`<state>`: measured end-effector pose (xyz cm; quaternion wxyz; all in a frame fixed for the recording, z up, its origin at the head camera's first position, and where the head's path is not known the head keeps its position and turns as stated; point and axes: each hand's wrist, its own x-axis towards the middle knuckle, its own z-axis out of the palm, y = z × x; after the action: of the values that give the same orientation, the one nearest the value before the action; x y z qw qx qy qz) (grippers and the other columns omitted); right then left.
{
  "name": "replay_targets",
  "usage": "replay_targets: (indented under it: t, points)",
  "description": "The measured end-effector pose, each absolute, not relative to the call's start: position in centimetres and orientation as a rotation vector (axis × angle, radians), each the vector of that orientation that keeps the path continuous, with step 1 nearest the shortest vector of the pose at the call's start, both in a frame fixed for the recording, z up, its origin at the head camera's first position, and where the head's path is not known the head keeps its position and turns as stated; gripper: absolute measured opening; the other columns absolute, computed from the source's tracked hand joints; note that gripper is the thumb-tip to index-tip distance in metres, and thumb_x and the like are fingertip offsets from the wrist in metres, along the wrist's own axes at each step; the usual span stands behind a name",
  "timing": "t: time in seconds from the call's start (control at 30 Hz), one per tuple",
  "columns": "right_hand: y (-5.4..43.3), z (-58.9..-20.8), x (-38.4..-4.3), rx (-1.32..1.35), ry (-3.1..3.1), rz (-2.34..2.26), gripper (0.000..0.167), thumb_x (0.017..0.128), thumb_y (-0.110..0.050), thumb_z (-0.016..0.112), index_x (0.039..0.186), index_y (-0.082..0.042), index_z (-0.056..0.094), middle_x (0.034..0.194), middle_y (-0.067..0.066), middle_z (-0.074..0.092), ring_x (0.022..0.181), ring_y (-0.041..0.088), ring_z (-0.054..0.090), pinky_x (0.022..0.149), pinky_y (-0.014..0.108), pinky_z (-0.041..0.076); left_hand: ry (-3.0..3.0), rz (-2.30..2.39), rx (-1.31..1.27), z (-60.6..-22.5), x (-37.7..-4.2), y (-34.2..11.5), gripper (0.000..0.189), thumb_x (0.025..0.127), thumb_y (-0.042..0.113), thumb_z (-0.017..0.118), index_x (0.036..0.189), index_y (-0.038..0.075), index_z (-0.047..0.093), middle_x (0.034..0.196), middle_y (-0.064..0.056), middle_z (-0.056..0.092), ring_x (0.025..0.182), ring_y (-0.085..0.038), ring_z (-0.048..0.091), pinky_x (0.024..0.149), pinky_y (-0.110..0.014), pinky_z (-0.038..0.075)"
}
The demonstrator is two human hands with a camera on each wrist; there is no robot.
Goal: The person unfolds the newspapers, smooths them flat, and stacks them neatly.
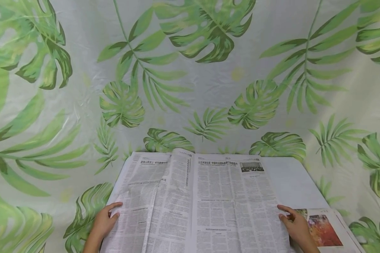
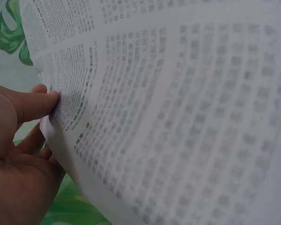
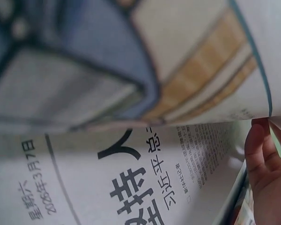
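Note:
A newspaper is spread wide, with dense columns of print and a small photo at its upper right. My left hand pinches its left edge between thumb and fingers. In the left wrist view, the thumb of that hand presses on the printed side while the sheet curves away. At the opposite edge, my right hand pinches the paper. The right wrist view shows this hand gripping a raised sheet with a coloured drawing. Below that sheet lies another page with large black characters.
A white board or tabletop lies under the newspaper. Beside my right hand is a printed sheet with a red and orange picture. A leaf-patterned cloth covers the back and both sides.

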<state>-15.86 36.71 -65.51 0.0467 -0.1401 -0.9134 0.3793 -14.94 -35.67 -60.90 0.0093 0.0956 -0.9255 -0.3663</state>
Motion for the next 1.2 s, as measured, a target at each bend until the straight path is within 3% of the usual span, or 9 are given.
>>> replay_targets:
  t: [0.07,0.17,0.33,0.5,0.77,0.97,1.1,1.2]
  points:
    - [36.8,-65.5,-15.9,-0.407,-2.789,1.133,0.039,0.094,-0.013,0.072,0.133,-0.006,0.068,0.11,0.02,0.073,0.076,0.003,0.056,0.06,0.023,0.046,-2.888,-1.117,0.305,-61.1,-14.9,-35.8,0.039,0.094,0.004,0.067,0.132,0.006,0.068,0.138,-0.034,0.058,0.093,-0.038,0.071,0.073,-0.043,0.056]
    - [37.0,-65.6,-16.0,-0.376,-2.794,1.122,0.039,0.094,-0.013,0.073,0.132,-0.005,0.069,0.115,0.023,0.072,0.077,0.002,0.058,0.061,0.023,0.047,-2.889,-1.078,0.31,-61.4,-14.9,-35.9,0.039,0.095,0.004,0.065,0.133,0.003,0.066,0.142,-0.035,0.054,0.117,-0.052,0.063,0.092,-0.057,0.054]
    - [37.3,-65.7,-16.0,-0.368,-2.818,1.168,0.04,0.095,-0.014,0.073,0.133,-0.004,0.068,0.125,0.027,0.068,0.078,0.0,0.06,0.064,0.023,0.05,-2.889,-1.048,0.338,-61.8,-14.8,-36.3,0.042,0.094,0.002,0.062,0.136,0.001,0.064,0.144,-0.035,0.052,0.132,-0.056,0.05,0.106,-0.066,0.042]
    - [37.5,-65.9,-16.0,-0.359,-2.851,1.147,0.042,0.094,-0.015,0.073,0.133,-0.004,0.067,0.13,0.027,0.066,0.079,-0.001,0.06,0.067,0.022,0.049,-2.833,-1.056,0.372,-62.4,-14.6,-36.8,0.04,0.092,0.001,0.062,0.132,0.003,0.066,0.14,-0.034,0.056,0.133,-0.055,0.049,0.106,-0.065,0.042]
    - [37.8,-66.1,-16.3,-0.401,-2.855,1.19,0.043,0.094,-0.014,0.072,0.136,-0.004,0.065,0.108,0.017,0.074,0.074,0.006,0.058,0.063,0.024,0.046,-2.778,-1.019,0.419,-63.2,-14.3,-37.6,0.034,0.091,0.002,0.063,0.123,-0.002,0.07,0.132,-0.033,0.062,0.128,-0.053,0.054,0.103,-0.061,0.045]
    - [37.8,-66.1,-16.4,-0.411,-2.859,1.208,0.044,0.094,-0.015,0.071,0.136,-0.004,0.065,0.099,0.012,0.074,0.07,0.006,0.055,0.061,0.024,0.044,-2.771,-1.027,0.45,-63.5,-14.4,-38.3,0.034,0.092,0.003,0.063,0.126,-0.002,0.069,0.134,-0.033,0.061,0.126,-0.054,0.055,0.101,-0.06,0.045]
    - [37.8,-66.3,-16.6,-0.414,-2.857,1.261,0.045,0.095,-0.014,0.067,0.139,-0.003,0.062,0.07,0.002,0.057,0.057,0.006,0.044,0.053,0.025,0.04,-2.774,-1.03,0.516,-63.5,-14.3,-38.4,0.035,0.093,0.006,0.064,0.127,0.0,0.068,0.134,-0.033,0.062,0.122,-0.052,0.059,0.099,-0.058,0.047]
    - [37.8,-66.4,-16.7,-0.417,-2.85,1.252,0.045,0.095,-0.012,0.066,0.138,-0.002,0.062,0.065,-0.004,0.043,0.055,0.008,0.039,0.05,0.025,0.036,-2.766,-1.021,0.536,-63.5,-14.3,-38.4,0.033,0.093,0.007,0.065,0.125,0.001,0.07,0.131,-0.032,0.064,0.118,-0.049,0.062,0.097,-0.057,0.048]
